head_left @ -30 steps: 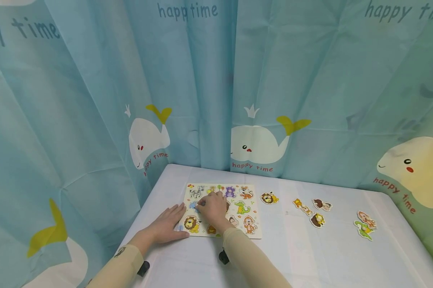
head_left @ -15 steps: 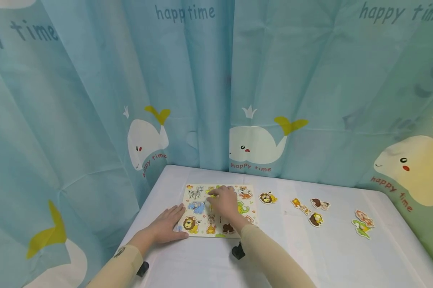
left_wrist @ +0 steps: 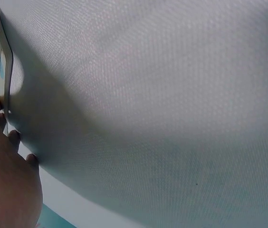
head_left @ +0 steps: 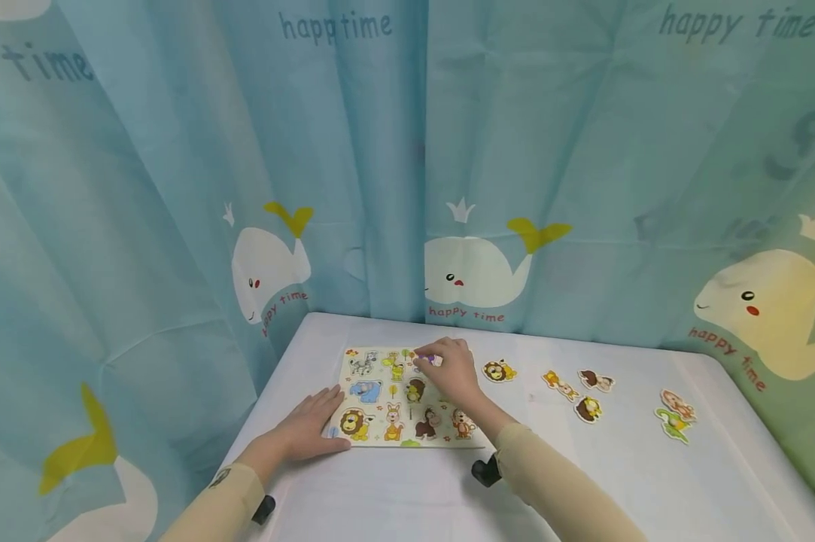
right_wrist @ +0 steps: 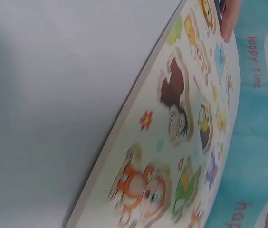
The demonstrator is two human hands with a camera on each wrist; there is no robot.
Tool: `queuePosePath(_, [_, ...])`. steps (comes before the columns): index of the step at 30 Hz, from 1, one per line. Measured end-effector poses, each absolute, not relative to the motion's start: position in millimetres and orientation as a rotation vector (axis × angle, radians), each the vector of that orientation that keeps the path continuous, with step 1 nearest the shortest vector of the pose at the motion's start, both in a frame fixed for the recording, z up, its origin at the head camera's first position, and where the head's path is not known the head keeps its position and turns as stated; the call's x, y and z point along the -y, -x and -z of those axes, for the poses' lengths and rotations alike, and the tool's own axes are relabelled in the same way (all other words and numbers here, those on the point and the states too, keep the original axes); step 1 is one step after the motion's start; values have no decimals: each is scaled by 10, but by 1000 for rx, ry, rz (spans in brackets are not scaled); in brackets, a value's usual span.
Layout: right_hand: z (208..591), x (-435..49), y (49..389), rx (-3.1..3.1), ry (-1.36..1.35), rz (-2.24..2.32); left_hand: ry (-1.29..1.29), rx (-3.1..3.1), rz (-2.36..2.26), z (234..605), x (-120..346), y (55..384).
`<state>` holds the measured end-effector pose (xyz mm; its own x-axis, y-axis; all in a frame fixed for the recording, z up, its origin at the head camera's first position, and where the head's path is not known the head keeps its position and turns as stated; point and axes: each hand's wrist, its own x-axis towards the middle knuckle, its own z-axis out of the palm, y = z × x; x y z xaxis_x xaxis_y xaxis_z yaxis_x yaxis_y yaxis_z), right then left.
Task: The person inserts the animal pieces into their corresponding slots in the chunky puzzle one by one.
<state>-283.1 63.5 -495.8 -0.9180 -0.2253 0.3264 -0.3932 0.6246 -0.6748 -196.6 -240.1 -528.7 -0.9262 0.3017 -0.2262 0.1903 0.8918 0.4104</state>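
Observation:
A flat puzzle board (head_left: pixel 373 443) with animal pictures lies on the white table. My left hand (head_left: pixel 305 429) rests along its left edge, fingers extended, the fingertips right at the rim in the left wrist view. My right hand (head_left: pixel 453 370) is over the board's upper right, bent fingers beside the purple hippo (head_left: pixel 429 360); nothing shows between thumb and fingers. It hides the tiger and crocodile pictures in the head view. The blue elephant (head_left: pixel 366 391) lies in the left column, the hedgehog (head_left: pixel 415 390) in the middle. Monkey (right_wrist: pixel 143 190) and gorilla (right_wrist: pixel 176 95) pictures show in the right wrist view.
Loose animal pieces lie right of the board: a lion (head_left: pixel 499 370), a kangaroo (head_left: pixel 560 385), a gorilla (head_left: pixel 596 380) and a hedgehog (head_left: pixel 588 409). Farther right, a monkey (head_left: pixel 678 403) touches a crocodile (head_left: pixel 673 425). A blue whale-print curtain (head_left: pixel 353 150) hangs behind the table.
My right hand has left the blue elephant and moved rightward across the board to the hippo, uncovering the elephant, giraffe, kangaroo and hedgehog. My left hand has stayed at the board's edge.

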Motion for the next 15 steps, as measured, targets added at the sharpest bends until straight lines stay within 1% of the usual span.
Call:
queuePosePath(8, [4961,-1019,2771,2657,-430,-1205,-377,-2779,-558,5322,2415,1976])
queuePosePath(15, [5058,-1605,2755,2701,-303,-1162,-387,-2784,-563,5312,2404,1985])
